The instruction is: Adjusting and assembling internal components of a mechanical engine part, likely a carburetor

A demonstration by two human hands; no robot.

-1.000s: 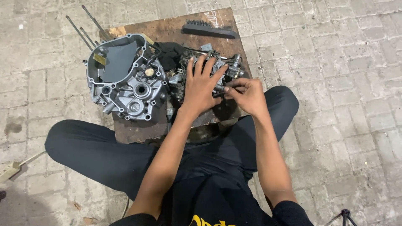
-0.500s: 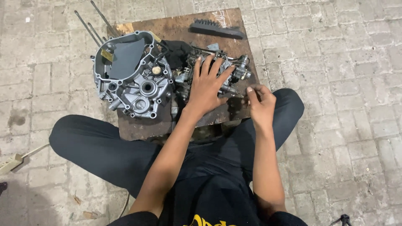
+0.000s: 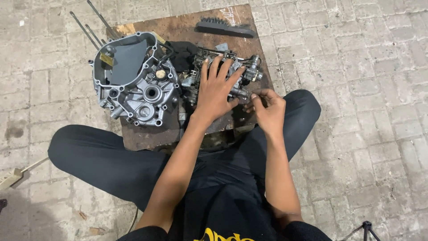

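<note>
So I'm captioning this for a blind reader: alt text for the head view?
Left hand lies flat on a metal engine assembly on a wooden board; right hand pinches at its near edge. A grey engine casing sits beside it.

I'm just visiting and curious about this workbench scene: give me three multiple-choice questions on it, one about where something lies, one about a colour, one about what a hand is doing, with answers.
1. Where does the long dark toothed bar lie on the wooden board?
A. at the far edge
B. on the person's lap
C. under the crankcase

2. What colour is the large engine crankcase half?
A. red
B. silver-grey
C. yellow

3. What is the left hand doing?
A. resting on the knee
B. holding a hammer
C. lying flat, spread over the gear assembly

Answers:
1 A, the bar sits at the board's far edge, beyond the parts.
2 B, its cast metal is silver-grey.
3 C, its fingers spread over the assembly, while the right hand pinches at a part beside it.
</note>
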